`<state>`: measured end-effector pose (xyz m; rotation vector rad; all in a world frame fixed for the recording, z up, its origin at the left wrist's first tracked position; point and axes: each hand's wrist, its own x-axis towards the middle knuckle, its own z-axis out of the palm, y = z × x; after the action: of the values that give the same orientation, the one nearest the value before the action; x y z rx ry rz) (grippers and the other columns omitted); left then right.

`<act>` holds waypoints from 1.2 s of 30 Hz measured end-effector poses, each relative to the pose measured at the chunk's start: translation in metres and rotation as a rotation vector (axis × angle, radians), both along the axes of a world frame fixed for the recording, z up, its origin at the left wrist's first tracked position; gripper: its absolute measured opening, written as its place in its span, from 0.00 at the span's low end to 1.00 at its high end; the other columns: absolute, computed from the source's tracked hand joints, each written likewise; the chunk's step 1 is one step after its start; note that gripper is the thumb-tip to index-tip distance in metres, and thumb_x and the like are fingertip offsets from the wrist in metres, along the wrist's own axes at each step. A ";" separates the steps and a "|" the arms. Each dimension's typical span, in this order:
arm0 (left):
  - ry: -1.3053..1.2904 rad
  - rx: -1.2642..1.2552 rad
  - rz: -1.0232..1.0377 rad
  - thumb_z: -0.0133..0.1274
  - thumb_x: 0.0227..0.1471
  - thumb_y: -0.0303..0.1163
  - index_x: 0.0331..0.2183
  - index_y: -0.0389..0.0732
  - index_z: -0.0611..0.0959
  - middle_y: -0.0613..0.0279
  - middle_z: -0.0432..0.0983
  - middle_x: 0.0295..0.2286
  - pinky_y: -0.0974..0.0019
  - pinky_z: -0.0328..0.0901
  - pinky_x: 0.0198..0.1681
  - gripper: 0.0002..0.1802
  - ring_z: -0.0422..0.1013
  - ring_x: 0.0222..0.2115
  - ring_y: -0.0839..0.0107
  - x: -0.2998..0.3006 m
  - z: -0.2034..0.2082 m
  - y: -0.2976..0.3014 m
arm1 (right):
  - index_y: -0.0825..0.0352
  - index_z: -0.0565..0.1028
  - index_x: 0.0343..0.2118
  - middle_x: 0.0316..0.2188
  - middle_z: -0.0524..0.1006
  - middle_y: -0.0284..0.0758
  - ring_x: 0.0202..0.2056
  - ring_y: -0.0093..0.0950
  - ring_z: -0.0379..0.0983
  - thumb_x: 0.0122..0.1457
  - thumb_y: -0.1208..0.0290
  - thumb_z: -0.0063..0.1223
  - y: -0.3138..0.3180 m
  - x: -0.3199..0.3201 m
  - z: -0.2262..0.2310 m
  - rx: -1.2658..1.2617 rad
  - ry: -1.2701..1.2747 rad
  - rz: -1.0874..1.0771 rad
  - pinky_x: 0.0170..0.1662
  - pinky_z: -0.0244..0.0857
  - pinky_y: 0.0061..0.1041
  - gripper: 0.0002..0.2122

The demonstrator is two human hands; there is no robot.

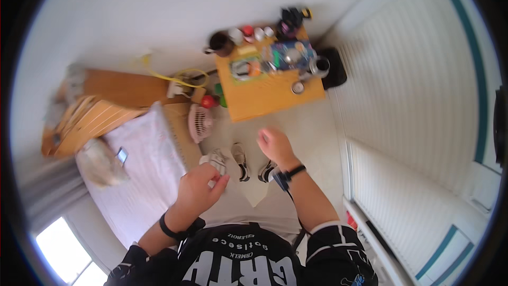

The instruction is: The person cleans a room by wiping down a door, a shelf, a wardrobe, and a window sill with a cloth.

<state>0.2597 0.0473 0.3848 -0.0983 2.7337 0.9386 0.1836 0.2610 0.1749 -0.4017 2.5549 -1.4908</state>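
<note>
My left hand [200, 188] is held up in front of my left thigh, its fingers curled in and the thumb lying forward. A pale grey-and-white thing [217, 161], perhaps a shoe, shows just past its knuckles; it looks to be on the floor, apart from the hand. Farther forward and to the right, my right hand [275, 146] is curled into a loose, slightly blurred fist above the floor. I see nothing in either hand. Black bands circle both wrists, and the right one carries a dark device [282, 180].
Ahead stands a yellow wooden table [254, 105] with a dark pot [221, 44], a jar [319, 66], cups and packets. A pink basket [200, 123] is left of it, beside a bed [143, 159] bearing a phone [122, 155]. White ribbed doors [413, 85] line the right.
</note>
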 end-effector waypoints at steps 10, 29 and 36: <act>0.252 -0.128 -0.192 0.60 0.53 0.45 0.29 0.45 0.83 0.60 0.78 0.26 0.54 0.71 0.30 0.13 0.77 0.28 0.56 0.034 0.233 -0.107 | 0.67 0.80 0.42 0.36 0.83 0.37 0.35 0.30 0.81 0.63 0.57 0.55 0.161 0.196 0.185 0.509 -1.094 0.484 0.40 0.75 0.32 0.16; 0.403 -0.564 -0.004 0.46 0.60 0.27 0.58 0.36 0.75 0.46 0.74 0.55 0.53 0.64 0.59 0.24 0.69 0.56 0.50 -0.187 0.001 -0.477 | 0.67 0.79 0.34 0.28 0.80 0.33 0.28 0.27 0.76 0.60 0.60 0.54 0.204 0.547 0.351 0.348 -1.121 -1.131 0.31 0.72 0.29 0.13; 0.594 -0.523 -0.264 0.55 0.54 0.27 0.34 0.36 0.79 0.43 0.76 0.33 0.45 0.68 0.42 0.06 0.72 0.39 0.41 -0.195 0.068 -0.326 | 0.65 0.81 0.38 0.30 0.80 0.33 0.31 0.28 0.77 0.60 0.57 0.55 0.179 0.621 0.310 0.188 -1.150 -1.053 0.36 0.73 0.30 0.15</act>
<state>0.0648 -0.2784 0.4524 0.5150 3.3461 0.1710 0.8044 0.4396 0.4845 1.5452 1.8001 -1.0401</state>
